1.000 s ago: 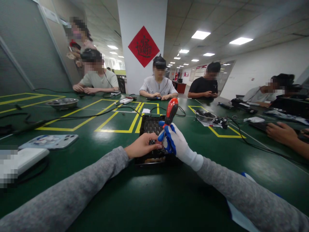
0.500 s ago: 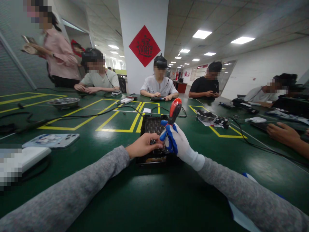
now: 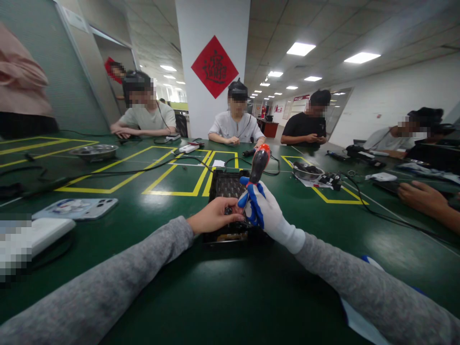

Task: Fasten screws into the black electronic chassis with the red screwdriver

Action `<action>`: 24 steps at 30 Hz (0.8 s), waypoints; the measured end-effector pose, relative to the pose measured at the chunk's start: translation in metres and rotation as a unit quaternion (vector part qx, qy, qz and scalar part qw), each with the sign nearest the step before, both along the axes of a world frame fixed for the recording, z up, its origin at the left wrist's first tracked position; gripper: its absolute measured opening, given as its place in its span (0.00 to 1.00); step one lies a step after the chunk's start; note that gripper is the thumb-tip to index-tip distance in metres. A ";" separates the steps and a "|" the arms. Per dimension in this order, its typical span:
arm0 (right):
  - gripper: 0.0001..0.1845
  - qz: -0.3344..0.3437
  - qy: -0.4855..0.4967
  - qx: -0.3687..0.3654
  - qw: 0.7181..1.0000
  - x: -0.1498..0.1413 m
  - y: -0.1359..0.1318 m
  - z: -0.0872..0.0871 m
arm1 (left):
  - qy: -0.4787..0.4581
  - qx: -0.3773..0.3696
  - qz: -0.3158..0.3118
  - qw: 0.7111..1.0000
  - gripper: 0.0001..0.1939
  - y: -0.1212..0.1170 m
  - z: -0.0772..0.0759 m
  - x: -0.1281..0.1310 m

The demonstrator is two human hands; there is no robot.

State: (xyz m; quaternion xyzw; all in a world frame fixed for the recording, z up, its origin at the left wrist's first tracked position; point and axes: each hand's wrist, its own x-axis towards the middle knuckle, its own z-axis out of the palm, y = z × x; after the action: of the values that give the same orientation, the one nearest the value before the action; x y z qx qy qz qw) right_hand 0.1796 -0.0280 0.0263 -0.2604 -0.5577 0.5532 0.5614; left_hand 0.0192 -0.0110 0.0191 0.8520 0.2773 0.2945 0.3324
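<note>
Here, R hand (image 3: 266, 211) gripping red/blk screwdriver (image 3: 259, 164), L hand (image 3: 211, 215) curled alongside, hold unclear, blk case (image 3: 225, 184) under both hands.

The screwdriver (image 3: 259, 165) at twelve o'clock has turned: its handle shows dark grey where red showed before. The pink-clad person (image 3: 23, 86) has moved from eleven o'clock to ten, head now out of view.

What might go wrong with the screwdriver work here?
The bare left hand sits right beside the gloved right hand gripping the screwdriver, so a slip could jab its fingers.

The fingers hide the tip over the black box, so poor seating might go unnoticed in this view.
</note>
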 end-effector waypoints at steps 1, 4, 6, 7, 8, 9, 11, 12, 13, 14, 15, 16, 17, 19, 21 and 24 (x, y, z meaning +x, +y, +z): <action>0.22 0.004 0.005 -0.002 1.000 0.000 0.000 0.000 | 0.000 0.002 -0.005 1.000 0.12 0.000 0.000 -0.001; 0.22 0.011 0.011 -0.002 1.000 0.000 0.000 0.000 | 0.003 0.000 -0.025 1.000 0.12 0.000 0.002 -0.002; 0.21 0.005 0.008 0.004 1.000 0.001 -0.001 0.001 | 0.002 -0.003 -0.029 1.000 0.12 0.000 0.003 -0.001; 0.21 0.001 0.008 0.008 1.000 0.001 -0.002 0.002 | 0.001 -0.003 -0.026 1.000 0.12 -0.001 0.003 0.000; 0.20 -0.002 0.007 0.011 1.000 0.001 -0.002 0.003 | -0.002 -0.005 -0.020 1.000 0.12 -0.001 0.004 0.000; 0.20 -0.004 0.006 0.013 1.000 0.001 -0.003 0.003 | -0.002 -0.007 -0.013 1.000 0.12 -0.001 0.004 0.001; 0.20 -0.009 -0.003 0.012 1.000 0.001 -0.003 0.004 | 0.002 -0.015 -0.002 1.000 0.12 -0.001 0.004 0.002; 0.20 -0.011 -0.010 0.009 1.000 0.001 -0.003 0.005 | 0.004 -0.017 0.002 1.000 0.12 -0.001 0.003 0.002; 0.21 -0.012 -0.017 0.005 1.000 0.001 -0.004 0.005 | 0.003 -0.016 0.005 1.000 0.11 -0.001 0.003 0.002; 0.21 -0.014 -0.023 0.003 1.000 0.001 -0.004 0.005 | 0.002 -0.012 0.005 1.000 0.11 -0.001 0.002 0.001; 0.21 -0.014 -0.026 0.001 1.000 0.001 -0.004 0.005 | -0.002 -0.008 0.003 1.000 0.11 0.000 0.001 0.000; 0.21 -0.012 -0.029 0.000 1.000 0.001 -0.004 0.005 | -0.006 -0.003 -0.002 1.000 0.11 0.000 0.000 0.000; 0.21 -0.010 -0.029 -0.001 1.000 0.001 -0.004 0.005 | -0.008 0.001 -0.010 1.000 0.11 0.000 0.000 -0.001; 0.21 -0.003 -0.030 -0.005 1.000 0.001 -0.004 0.005 | -0.006 0.006 -0.025 1.000 0.11 0.001 0.000 -0.002; 0.21 0.000 -0.028 -0.009 1.000 0.001 -0.005 0.005 | 0.003 0.009 -0.024 1.000 0.12 0.000 0.002 -0.001; 0.21 -0.016 -0.016 -0.001 1.000 0.001 -0.004 0.006 | 0.011 0.004 -0.002 1.000 0.12 -0.001 0.004 0.001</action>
State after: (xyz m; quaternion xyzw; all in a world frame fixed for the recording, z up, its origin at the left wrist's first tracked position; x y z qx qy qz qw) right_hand 0.1804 -0.0325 0.0320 -0.2788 -0.5618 0.5408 0.5605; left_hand 0.0200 -0.0122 0.0230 0.8570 0.2784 0.2856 0.3264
